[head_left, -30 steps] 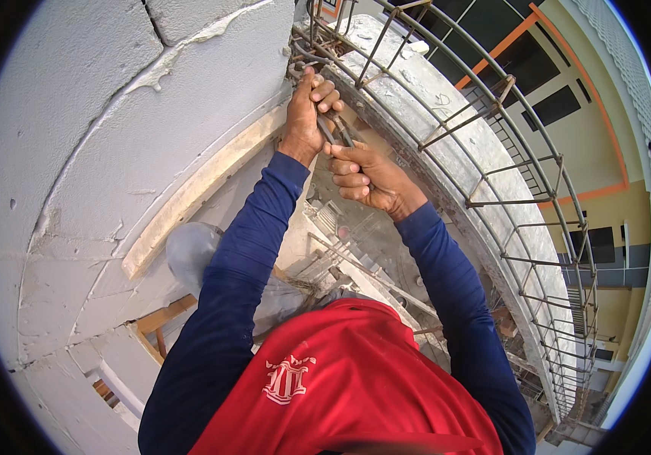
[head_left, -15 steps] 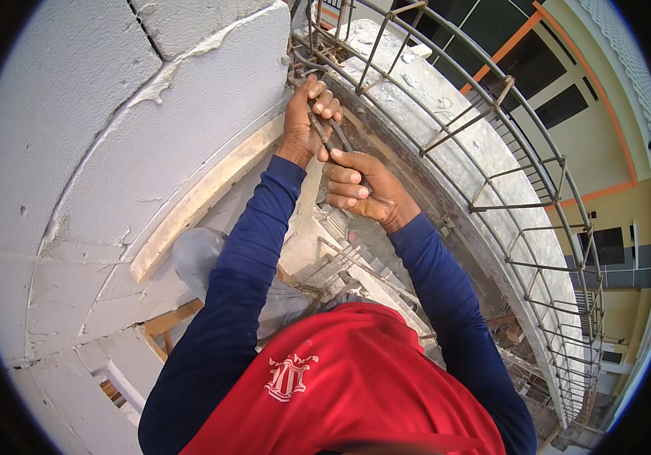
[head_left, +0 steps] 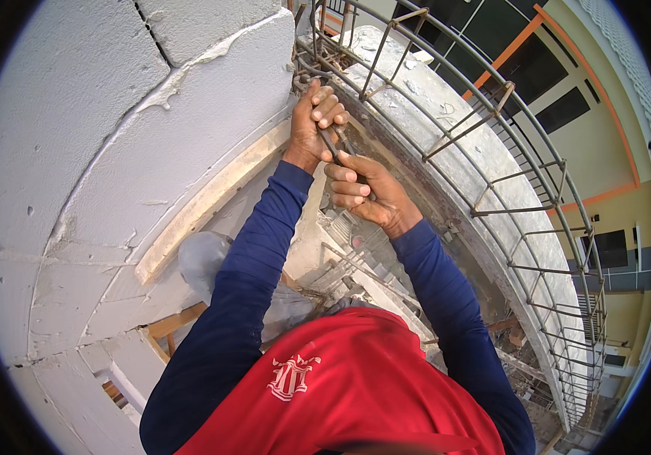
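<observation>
Out in front of me, both hands are closed around a slim dark metal tool with two handles, which looks like pincers (head_left: 327,141). My left hand (head_left: 312,130) grips its upper part, close to the end of the steel bars (head_left: 312,67). Lower and to the right, my right hand (head_left: 374,191) wraps round the handles, fingers curled and thumb on top. Fingers cover much of the tool, and its working end is hidden. The cage of tied reinforcing bars (head_left: 468,135) curves away to the right from just beyond my hands.
A pale block wall (head_left: 151,144) rises close on the left, with a timber board (head_left: 189,224) along its foot. A curved concrete ledge (head_left: 484,163) runs under the bar cage. Rubble and scraps of wood (head_left: 371,262) lie far below. A building with orange trim (head_left: 591,144) stands at right.
My view has shifted slightly, so hands and wall appear a little to the right. The handles seem turned slightly. Both hands keep their grip on the tool.
</observation>
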Motion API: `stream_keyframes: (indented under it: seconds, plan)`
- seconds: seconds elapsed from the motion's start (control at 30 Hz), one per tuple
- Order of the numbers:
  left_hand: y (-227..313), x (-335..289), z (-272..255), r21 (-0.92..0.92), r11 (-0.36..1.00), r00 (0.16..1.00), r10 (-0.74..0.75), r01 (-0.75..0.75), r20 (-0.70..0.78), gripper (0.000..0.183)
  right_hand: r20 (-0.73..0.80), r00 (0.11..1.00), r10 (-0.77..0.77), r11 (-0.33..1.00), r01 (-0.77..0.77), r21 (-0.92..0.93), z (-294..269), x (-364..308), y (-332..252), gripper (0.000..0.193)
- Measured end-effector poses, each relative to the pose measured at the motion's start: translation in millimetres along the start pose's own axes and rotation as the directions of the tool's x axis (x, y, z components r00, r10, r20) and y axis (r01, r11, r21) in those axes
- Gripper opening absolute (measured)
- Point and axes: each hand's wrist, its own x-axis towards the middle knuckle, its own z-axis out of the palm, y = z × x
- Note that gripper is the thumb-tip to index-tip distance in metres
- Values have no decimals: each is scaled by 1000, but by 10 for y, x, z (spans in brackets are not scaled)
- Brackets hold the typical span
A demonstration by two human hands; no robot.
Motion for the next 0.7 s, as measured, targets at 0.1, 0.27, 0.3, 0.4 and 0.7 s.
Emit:
stream_keyframes:
  seconds: [0.1,0.27,0.3,0.4,0.7]
  plan:
    - [-16,-40,78,290,957,941,101,-4,-323,34,27,996,89,996,-89,1,-77,11,6,10]
    - [13,-77,242,823,493,838,291,283,-462,41,-53,873,-485,-53,-90,-995,0,-64,-14,11]
    - [20,-70,234,835,464,837,296,295,-460,40,-105,893,-437,84,-75,-994,35,-84,-28,12]
    - [1,-47,98,827,519,849,319,216,-422,36,-201,949,-242,464,-69,-883,120,-94,-57,17]
    - [-131,-15,-51,608,794,862,297,16,-411,42,-236,972,-7,924,-84,-373,-3,-39,-58,11]
